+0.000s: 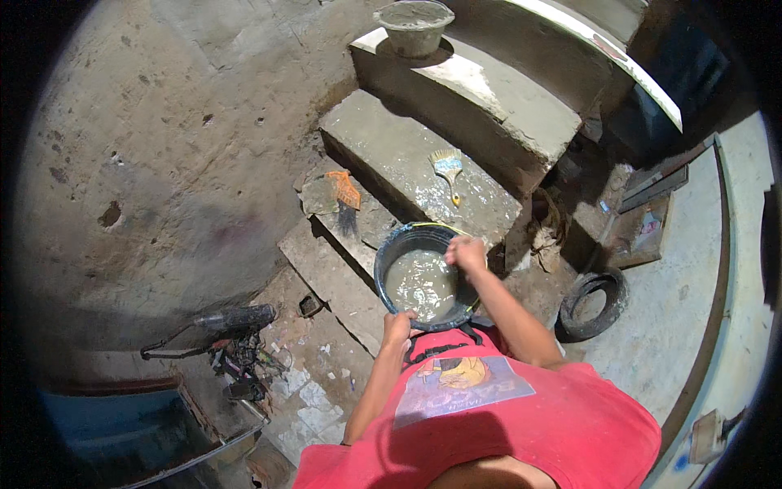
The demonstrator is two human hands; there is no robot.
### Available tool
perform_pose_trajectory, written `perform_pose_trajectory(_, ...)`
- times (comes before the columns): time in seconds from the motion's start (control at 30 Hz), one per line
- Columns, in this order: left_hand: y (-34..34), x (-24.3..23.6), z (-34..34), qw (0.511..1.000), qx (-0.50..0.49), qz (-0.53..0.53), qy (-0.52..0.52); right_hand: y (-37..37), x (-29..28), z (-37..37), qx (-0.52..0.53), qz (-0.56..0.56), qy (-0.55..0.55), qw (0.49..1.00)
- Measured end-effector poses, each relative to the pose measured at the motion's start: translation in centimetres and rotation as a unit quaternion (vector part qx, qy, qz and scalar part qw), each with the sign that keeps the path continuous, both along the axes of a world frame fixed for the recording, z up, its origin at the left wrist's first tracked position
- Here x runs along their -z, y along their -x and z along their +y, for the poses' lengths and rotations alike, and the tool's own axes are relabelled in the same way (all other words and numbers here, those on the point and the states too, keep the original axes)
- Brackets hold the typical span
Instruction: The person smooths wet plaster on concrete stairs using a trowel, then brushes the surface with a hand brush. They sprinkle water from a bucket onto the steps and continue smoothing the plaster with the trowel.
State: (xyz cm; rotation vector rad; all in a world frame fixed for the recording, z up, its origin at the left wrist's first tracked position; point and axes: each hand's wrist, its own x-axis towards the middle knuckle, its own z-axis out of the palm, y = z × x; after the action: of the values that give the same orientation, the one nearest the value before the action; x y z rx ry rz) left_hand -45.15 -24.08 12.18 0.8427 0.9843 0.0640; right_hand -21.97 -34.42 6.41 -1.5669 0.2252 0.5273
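Rough concrete steps climb beside a stained wall, with a pale bucket on an upper tread. Just in front of the person's red shirt is a dark bucket of cloudy grey liquid. Its near rim is gripped by the left hand, fingers closed on it. At the opposite side, the right hand is curled nearly closed over the bucket; whether it holds anything, I cannot tell. Beyond lie 2 brushes: a wide, pale-bristled brush on a wet step and an orange-topped, dark-bristled brush to its left.
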Motion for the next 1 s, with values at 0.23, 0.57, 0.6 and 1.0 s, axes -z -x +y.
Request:
perform_pose_trajectory(0.23, -0.2, 0.8, 0.0, 1.0, 0.011, 0.018, 0.008, 7.1, 9.7, 1.9, -0.497, -0.107, 0.375, 0.775)
perform_pose_trajectory(0.57, 0.7, 0.5, -0.3, 1.0, 0.018, 0.013, 0.003, -3.2, -4.2, -1.2, 0.08, -0.019, -0.014, 0.997)
perform_pose_trajectory(0.6, 0.7, 0.4, -0.3, 1.0, 0.024, 0.0, 0.0, -3.1, -4.2, -1.6, 0.056, -0.064, 0.046, 0.995)
perform_pose_trajectory(1.0, 1.2, 1.4, -0.3, 0.999, 0.002, 0.046, 0.005, 8.0, 13.6, 2.6, -0.475, 0.201, 0.086, 0.852)
